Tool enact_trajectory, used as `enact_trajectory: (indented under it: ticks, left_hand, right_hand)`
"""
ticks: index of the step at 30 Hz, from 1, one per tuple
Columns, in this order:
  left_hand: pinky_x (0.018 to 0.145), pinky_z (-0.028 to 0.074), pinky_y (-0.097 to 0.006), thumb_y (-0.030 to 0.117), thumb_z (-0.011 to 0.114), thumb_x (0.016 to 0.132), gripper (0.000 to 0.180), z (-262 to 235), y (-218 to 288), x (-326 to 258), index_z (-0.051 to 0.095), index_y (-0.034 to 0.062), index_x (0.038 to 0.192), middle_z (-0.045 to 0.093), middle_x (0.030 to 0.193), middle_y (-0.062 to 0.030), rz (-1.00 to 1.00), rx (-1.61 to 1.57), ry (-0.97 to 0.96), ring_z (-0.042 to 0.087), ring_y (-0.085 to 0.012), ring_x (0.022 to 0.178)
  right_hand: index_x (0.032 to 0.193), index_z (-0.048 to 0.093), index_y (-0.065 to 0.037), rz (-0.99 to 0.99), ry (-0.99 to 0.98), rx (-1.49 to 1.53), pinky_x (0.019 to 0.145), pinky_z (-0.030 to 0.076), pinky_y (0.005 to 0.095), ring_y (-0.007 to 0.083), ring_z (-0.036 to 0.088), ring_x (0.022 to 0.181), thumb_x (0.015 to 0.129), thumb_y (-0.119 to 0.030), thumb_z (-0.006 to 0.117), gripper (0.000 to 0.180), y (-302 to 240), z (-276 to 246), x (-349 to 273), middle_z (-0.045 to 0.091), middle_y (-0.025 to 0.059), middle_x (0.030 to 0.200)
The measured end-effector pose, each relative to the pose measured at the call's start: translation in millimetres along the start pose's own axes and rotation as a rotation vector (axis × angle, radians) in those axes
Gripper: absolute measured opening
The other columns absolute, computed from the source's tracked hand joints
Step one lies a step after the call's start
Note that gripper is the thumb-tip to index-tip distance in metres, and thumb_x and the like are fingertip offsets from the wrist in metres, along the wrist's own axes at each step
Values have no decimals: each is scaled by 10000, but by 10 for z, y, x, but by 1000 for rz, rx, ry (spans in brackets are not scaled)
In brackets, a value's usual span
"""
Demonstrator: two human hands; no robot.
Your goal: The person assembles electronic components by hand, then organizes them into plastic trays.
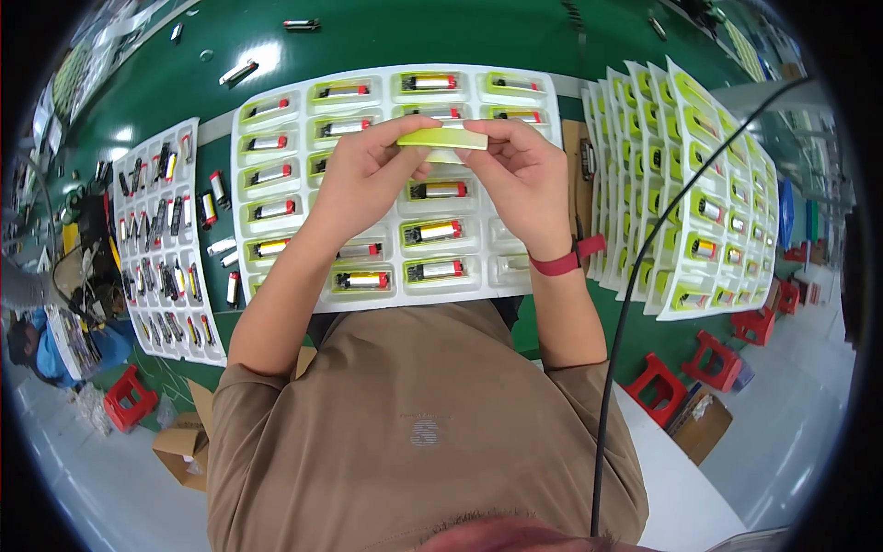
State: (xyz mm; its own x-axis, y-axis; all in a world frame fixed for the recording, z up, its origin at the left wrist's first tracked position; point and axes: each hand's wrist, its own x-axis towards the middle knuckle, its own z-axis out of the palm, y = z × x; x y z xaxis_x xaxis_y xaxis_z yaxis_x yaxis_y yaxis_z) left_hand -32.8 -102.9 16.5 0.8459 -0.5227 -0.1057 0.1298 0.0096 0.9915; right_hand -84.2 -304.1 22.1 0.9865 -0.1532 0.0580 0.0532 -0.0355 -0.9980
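Note:
Between the fingertips of both hands is a yellow-green, flat, narrow shell (441, 138), held level above a white compartment tray (432, 293). My left hand (368, 170) pinches its left end, and my right hand (522, 175) grips the right end with thumb and fingers. In the tray's pockets lie several similar green shells with small cylindrical battery assemblies (437, 270) in them, silver and yellow with red ends. My hands and forearms cover some of the pockets. What is inside the held shell cannot be made out.
To the left stands a second white tray (214, 355) of loose battery assemblies, with more cells (233, 288) beside it. Stacked filled trays (671, 308) lean at the right. A black cable (635, 276) crosses the right side. Red stools (131, 399) and a cardboard box (177, 448) are on the floor.

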Motion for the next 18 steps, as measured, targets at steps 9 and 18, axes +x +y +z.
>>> enact_trajectory:
  ticks: [9, 18]
  left_hand:
    - [819, 509, -432, 68, 693, 835, 117, 521, 200, 10, 670, 77, 950, 605, 918, -97, 516, 695, -110, 600, -319, 900]
    - [840, 500, -418, 168, 716, 814, 135, 955, -317, -33, 663, 56, 866, 613, 960, -96, 603, 1118, -400, 606, -284, 963]
  right_hand:
    - [1019, 694, -1, 74, 233, -454, 666, 497, 316, 176, 623, 730, 915, -66, 637, 135, -14, -731, -405, 653, 98, 808]
    - [1075, 685, -11, -262, 112, -890, 777, 508, 337, 251, 637, 910, 864, -35, 655, 215, 127, -727, -255, 627, 156, 1031]
